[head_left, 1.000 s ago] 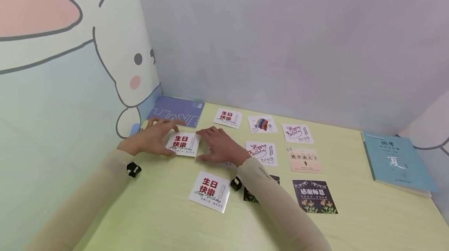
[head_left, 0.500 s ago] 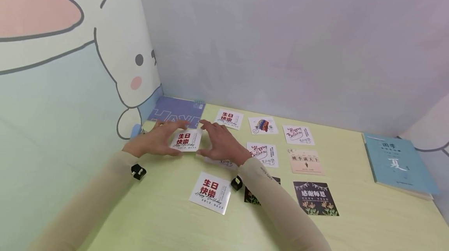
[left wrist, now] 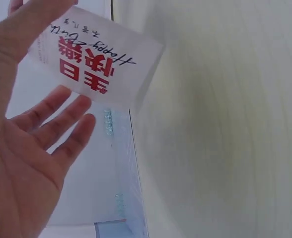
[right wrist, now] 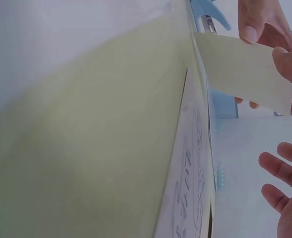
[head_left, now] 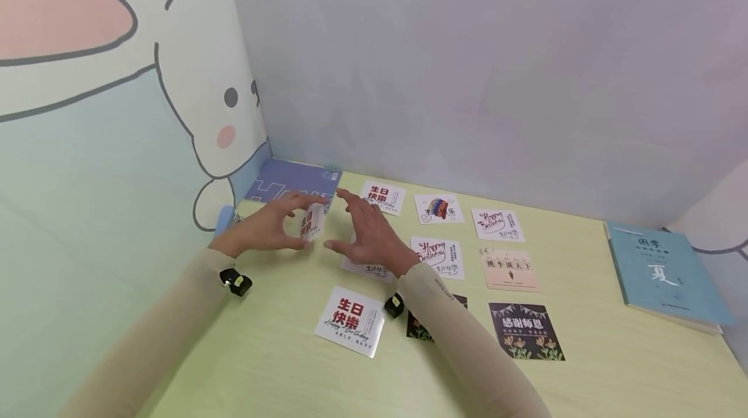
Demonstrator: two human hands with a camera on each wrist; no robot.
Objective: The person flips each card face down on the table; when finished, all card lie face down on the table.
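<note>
Your left hand [head_left: 265, 226] has the white card [head_left: 312, 222] up off the tabletop [head_left: 274, 353], thumb and fingers pinching it. Card is tilted: red print shows to your left wrist camera, plain back to the right one. Your right hand [head_left: 368, 233] is just beside it, fingers spread, thumb well apart from the index. In the right wrist view that thumb overlaps the card's edge; can't tell if they touch.

Blue-purple notebook [head_left: 286, 179] lies flat just beyond your left hand. Second red-print card [head_left: 350, 320] is flat on your near side; third red-print card [head_left: 382, 196] sits beyond your right hand. Your right hand partly hides another white card [head_left: 369, 270], and your right sleeve [head_left: 458, 333] partly hides a dark card [head_left: 417, 328]. Further right: pink card [head_left: 511, 270], dark flower card [head_left: 527, 331], then the teal book [head_left: 666, 269], well apart from your hands.
</note>
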